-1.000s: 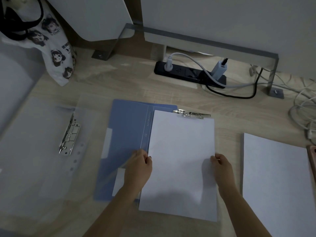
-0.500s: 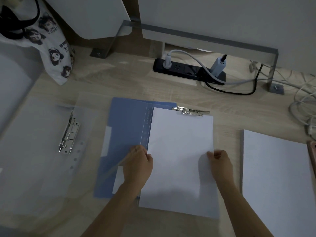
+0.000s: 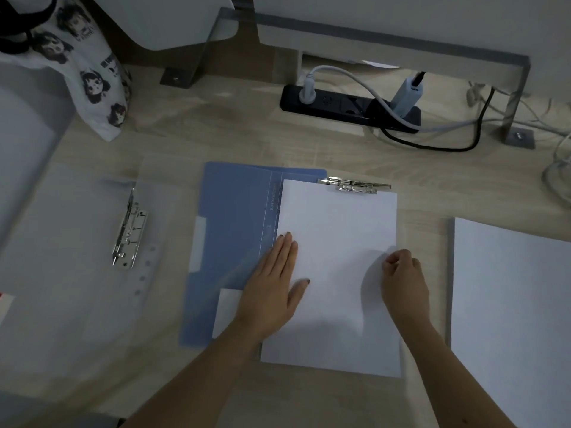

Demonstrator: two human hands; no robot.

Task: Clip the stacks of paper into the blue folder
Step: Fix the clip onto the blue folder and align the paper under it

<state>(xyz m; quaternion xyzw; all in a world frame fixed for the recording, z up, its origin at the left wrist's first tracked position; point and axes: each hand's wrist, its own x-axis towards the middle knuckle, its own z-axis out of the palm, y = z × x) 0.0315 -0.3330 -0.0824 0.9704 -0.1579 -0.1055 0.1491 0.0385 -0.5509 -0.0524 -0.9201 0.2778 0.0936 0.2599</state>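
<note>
A paper stack [image 3: 336, 230] is laid on the open blue folder [image 3: 234, 217], far edge at the metal clip [image 3: 355, 185]. It is pressed flat by the straight-fingered left hand [image 3: 275, 285] and pinched at its right edge by the curled right hand [image 3: 401, 273]. The sheets are judged light, floppy and slippery, best squared by both side edges.

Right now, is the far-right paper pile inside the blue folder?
No, the right pile lies on the desk, apart from the blue folder.
</note>
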